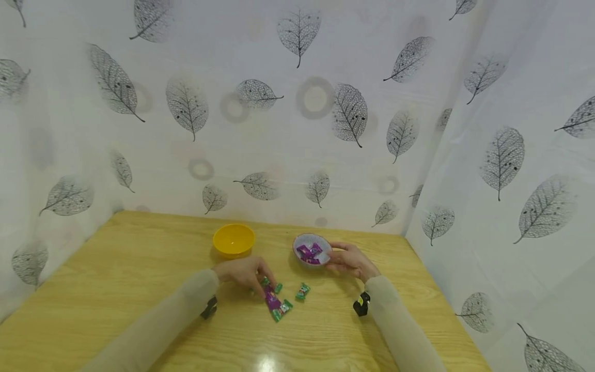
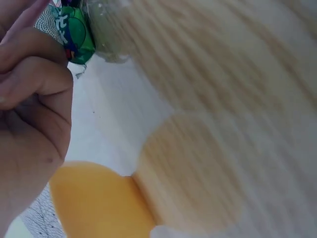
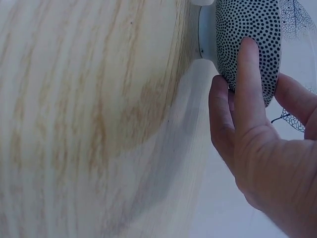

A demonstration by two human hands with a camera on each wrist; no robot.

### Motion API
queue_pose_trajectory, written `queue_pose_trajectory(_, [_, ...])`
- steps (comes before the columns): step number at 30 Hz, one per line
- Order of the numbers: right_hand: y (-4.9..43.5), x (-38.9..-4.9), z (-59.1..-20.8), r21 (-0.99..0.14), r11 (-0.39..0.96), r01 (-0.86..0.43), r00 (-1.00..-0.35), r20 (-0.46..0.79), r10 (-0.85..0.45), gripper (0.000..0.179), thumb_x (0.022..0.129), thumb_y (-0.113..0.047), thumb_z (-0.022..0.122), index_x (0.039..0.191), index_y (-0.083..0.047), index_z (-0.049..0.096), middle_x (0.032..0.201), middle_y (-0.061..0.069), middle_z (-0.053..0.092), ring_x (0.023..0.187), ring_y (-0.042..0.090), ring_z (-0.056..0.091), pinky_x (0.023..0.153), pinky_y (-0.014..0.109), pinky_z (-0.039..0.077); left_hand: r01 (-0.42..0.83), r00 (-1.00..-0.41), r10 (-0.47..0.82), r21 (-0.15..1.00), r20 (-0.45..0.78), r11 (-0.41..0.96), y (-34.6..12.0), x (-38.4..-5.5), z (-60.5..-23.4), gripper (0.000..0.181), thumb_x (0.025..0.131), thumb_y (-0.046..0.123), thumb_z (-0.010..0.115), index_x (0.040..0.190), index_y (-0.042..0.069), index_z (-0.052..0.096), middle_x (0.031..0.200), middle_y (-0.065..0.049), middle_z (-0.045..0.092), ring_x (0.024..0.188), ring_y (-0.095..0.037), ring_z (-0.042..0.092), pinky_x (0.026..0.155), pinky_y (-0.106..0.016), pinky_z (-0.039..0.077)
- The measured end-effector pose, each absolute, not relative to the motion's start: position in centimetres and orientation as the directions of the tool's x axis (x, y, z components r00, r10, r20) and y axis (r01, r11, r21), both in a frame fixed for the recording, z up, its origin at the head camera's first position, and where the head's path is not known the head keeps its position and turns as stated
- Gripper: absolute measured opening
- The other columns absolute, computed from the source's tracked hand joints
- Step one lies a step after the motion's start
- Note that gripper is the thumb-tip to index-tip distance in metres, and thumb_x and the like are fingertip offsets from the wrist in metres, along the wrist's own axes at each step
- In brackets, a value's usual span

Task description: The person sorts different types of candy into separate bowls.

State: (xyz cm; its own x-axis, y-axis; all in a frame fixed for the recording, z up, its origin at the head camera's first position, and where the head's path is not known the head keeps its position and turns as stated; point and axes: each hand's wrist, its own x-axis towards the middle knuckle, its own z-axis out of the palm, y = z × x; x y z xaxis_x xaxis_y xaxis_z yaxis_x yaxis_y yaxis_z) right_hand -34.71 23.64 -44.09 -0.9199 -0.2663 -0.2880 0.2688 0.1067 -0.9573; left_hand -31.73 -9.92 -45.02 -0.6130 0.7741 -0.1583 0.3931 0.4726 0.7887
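Observation:
My left hand [image 1: 244, 271] reaches down over a small group of wrapped candies, its thumb and fingertips at a purple-wrapped candy [image 1: 271, 299]; whether they pinch it is hidden. Beside it lie a green-wrapped candy [image 1: 281, 310] and another green candy [image 1: 302, 292] a little apart to the right. In the left wrist view the curled fingers are close to a green candy [image 2: 77, 32]. My right hand [image 1: 348, 261] holds the right side of a small bowl [image 1: 301, 238] with several purple candies in it. Its fingers press the dotted outer wall, thumb near the rim, in the right wrist view.
A yellow bowl [image 1: 234, 240] stands behind my left hand, left of the small bowl. Everything is on a wood-grain table [image 1: 153, 258]. White leaf-print sheets [image 1: 297, 139] hang behind the table and along its sides.

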Motion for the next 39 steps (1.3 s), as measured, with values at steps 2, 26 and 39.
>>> queue_pose_trajectory(2, [23.6,-34.7,-44.1,-0.957,0.104,0.270,-0.919,-0.289,-0.269,0.052,0.101,-0.003,0.049,0.149,0.002,0.033,0.140,0.032,0.047,0.120,0.040,0.058,0.091,0.035,0.056,0.417,-0.615,0.772,0.763,-0.164,0.494,-9.7,-31.6,-45.0,0.030,0.073,0.010,0.083,0.101,0.020,0.078,0.079,-0.002,0.065,0.065,-0.008,0.046,0.058,-0.019,0.040])
queue_pose_trajectory(26, [23.4,-34.4,-43.9,-0.952,0.113,0.284,-0.921,-0.304,-0.243,0.053,0.099,-0.003,0.052,0.149,0.001,0.035,0.137,0.032,0.050,0.111,0.034,0.066,0.091,0.036,0.056,0.478,-0.610,0.773,0.696,-0.175,0.536,-8.9,-31.6,-44.9,0.021,0.073,0.005,0.082,0.091,0.016,0.079,0.063,0.008,0.059,0.056,-0.004,0.042,0.051,-0.016,0.035])
queue_pose_trajectory(39, [23.6,-34.7,-44.0,-0.955,0.115,0.273,-0.921,-0.294,-0.256,0.052,0.099,-0.002,0.052,0.148,0.001,0.036,0.138,0.032,0.048,0.105,0.030,0.068,0.092,0.036,0.056,0.420,-0.669,0.731,0.742,-0.135,0.522,-8.6,-32.2,-44.3,0.016,0.076,0.008,0.081,0.088,0.019,0.079,0.061,0.003,0.057,0.052,-0.006,0.040,0.046,-0.017,0.033])
